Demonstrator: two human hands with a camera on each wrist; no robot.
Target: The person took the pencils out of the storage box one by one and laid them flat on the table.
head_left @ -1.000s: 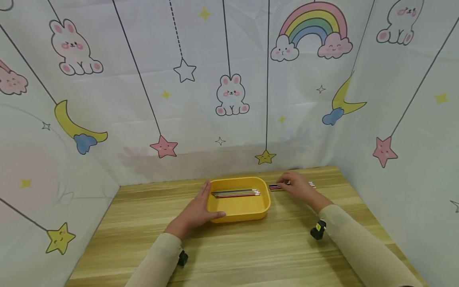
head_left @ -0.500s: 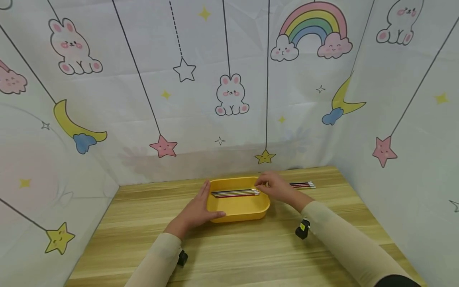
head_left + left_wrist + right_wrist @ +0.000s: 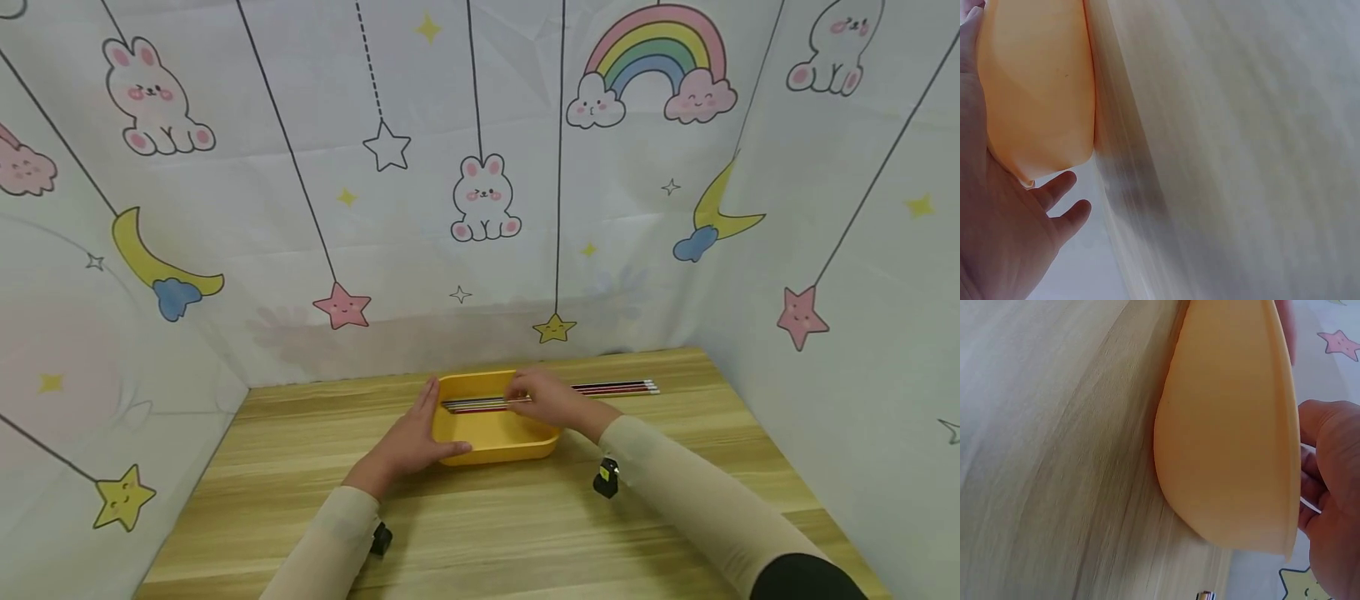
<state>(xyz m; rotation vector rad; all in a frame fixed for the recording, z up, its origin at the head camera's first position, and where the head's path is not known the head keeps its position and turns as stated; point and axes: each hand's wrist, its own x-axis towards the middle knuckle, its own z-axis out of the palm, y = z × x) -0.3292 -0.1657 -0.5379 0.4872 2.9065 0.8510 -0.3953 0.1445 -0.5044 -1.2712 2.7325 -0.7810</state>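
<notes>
My left hand [image 3: 408, 437] lies spread round the left end of the tray [image 3: 498, 455], which sits near the table's [image 3: 480, 533] back edge; that bracing should stop it sliding. My right hand [image 3: 553, 398] reaches over the tray's right end, fingers curled at the tray pencils [image 3: 472, 406]; I can't tell whether they pinch one. I'd best settle anything there flat and parallel. The loose pencils [image 3: 626, 388] lie toward the table's back right corner.
</notes>
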